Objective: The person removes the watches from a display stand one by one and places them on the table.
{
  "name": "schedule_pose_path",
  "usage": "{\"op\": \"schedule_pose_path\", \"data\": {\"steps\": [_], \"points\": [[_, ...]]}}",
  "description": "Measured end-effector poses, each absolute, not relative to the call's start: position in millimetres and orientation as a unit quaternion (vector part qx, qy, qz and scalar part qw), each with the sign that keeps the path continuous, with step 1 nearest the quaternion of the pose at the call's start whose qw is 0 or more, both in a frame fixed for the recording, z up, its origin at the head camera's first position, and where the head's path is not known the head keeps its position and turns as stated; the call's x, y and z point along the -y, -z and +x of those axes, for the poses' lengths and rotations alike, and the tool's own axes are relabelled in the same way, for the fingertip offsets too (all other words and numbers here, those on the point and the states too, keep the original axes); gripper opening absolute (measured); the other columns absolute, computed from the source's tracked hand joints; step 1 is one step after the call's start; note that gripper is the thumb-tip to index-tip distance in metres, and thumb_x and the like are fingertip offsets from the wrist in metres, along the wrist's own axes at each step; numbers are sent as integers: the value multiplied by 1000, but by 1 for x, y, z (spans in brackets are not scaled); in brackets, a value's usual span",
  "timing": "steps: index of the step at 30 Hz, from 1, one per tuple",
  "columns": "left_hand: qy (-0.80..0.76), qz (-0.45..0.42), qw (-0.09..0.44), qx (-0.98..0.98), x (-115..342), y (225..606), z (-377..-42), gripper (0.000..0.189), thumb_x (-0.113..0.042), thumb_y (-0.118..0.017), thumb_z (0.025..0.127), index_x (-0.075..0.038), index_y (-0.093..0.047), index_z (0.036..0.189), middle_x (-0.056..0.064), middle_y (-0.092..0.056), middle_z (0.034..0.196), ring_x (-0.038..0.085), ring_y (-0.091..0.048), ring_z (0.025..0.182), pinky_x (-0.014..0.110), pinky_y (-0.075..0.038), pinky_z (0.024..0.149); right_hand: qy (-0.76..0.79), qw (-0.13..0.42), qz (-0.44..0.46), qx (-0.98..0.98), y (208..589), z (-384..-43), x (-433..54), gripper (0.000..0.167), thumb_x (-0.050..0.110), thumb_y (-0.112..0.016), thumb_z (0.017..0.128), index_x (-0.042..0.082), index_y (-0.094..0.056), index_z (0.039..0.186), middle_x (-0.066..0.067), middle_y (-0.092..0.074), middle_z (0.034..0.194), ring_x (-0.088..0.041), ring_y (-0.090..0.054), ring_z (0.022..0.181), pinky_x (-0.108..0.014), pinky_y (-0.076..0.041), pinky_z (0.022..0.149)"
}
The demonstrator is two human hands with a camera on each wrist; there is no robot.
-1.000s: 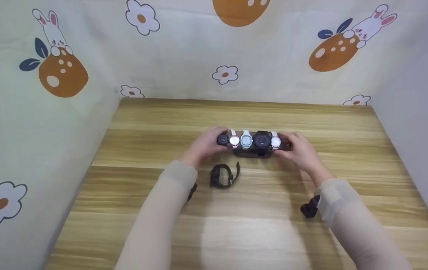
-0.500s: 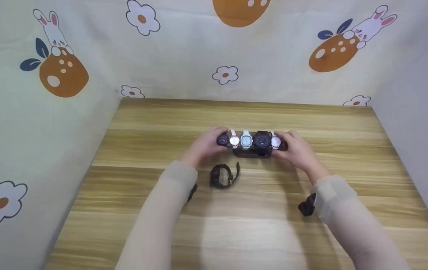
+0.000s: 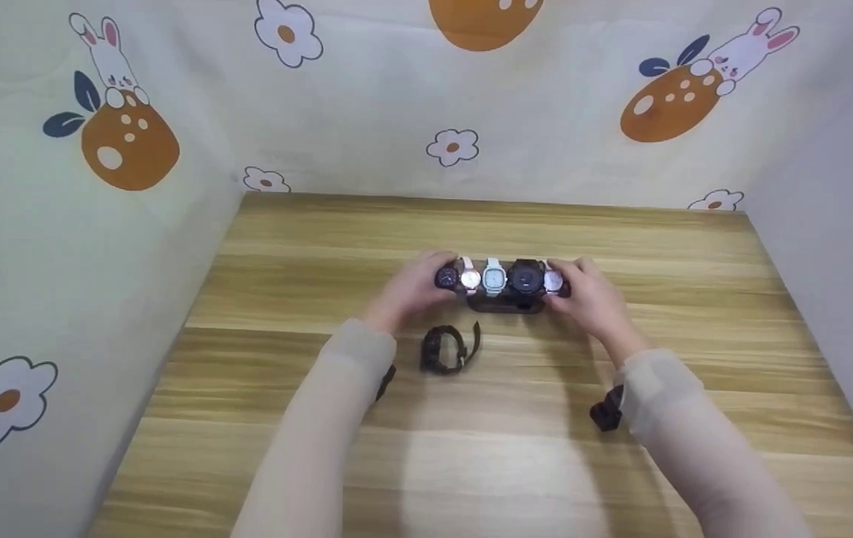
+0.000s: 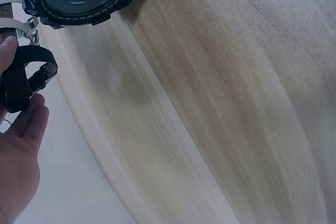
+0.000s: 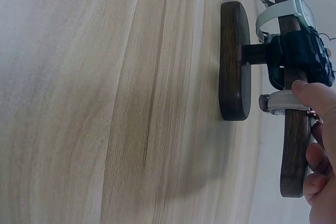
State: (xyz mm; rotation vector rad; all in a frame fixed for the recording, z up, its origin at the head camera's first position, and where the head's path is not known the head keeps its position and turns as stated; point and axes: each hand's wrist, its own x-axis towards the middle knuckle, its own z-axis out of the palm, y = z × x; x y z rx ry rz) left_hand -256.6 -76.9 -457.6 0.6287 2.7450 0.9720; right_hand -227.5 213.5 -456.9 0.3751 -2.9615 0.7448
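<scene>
A dark wooden watch stand (image 5: 234, 61) bears several watches in a row on its crossbar. In the left wrist view, my left hand (image 3: 420, 285) pinches the small black watch (image 4: 30, 77) at the bar's left end between thumb and fingers. My right hand (image 3: 587, 297) grips around the white-strapped watch (image 5: 283, 102) near the right end; its thumb presses by the strap and its fingers curl behind the bar. Between them sit a pink-strapped watch (image 3: 470, 278), a mint square watch (image 3: 494, 277) and a big black watch (image 3: 526, 277).
A loose black watch (image 3: 443, 350) lies on its side on the wooden table (image 3: 501, 448), in front of the stand. Black wrist cameras, one (image 3: 606, 409) by the right sleeve, hang under both forearms. Patterned cloth walls (image 3: 367, 104) enclose the table's back and sides.
My right hand has moved left along the bar, from its right end onto the white-strapped watch. The left hand keeps its hold. The head view has shifted slightly.
</scene>
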Motion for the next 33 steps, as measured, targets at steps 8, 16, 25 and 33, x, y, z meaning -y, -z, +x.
{"op": "schedule_pose_path", "data": {"steps": [8,16,25,33], "points": [[-319,220,77,-919,77,456,-257,67,-11,-74,78,-6,-45,137,12,-46,138,25,-41,127,35,-27,110,-225,38,129,965,453,-228,-213,63,22,-75,77,13,-50,134,-19,-52,107,-35,-55,89,-51,-48,75],[-326,218,76,-917,77,457,-257,65,-13,-75,78,-7,-46,136,10,-48,137,23,-42,126,35,-29,109,-234,26,130,963,454,-230,-215,58,18,-75,76,14,-54,130,-19,-51,102,-35,-55,86,-51,-48,75],[-322,220,80,-917,79,459,-258,67,-14,-75,77,-6,-45,137,12,-47,137,25,-42,126,36,-29,109,-246,5,106,963,456,-229,-225,60,20,-75,77,13,-51,132,-19,-50,110,-37,-55,93,-54,-48,79],[-339,212,87,-912,78,458,-257,66,-12,-75,77,-8,-46,136,10,-48,136,23,-43,124,36,-30,109,-251,2,97,963,456,-228,-233,61,19,-73,79,12,-49,134,-21,-49,112,-38,-54,97,-56,-46,84]]}}
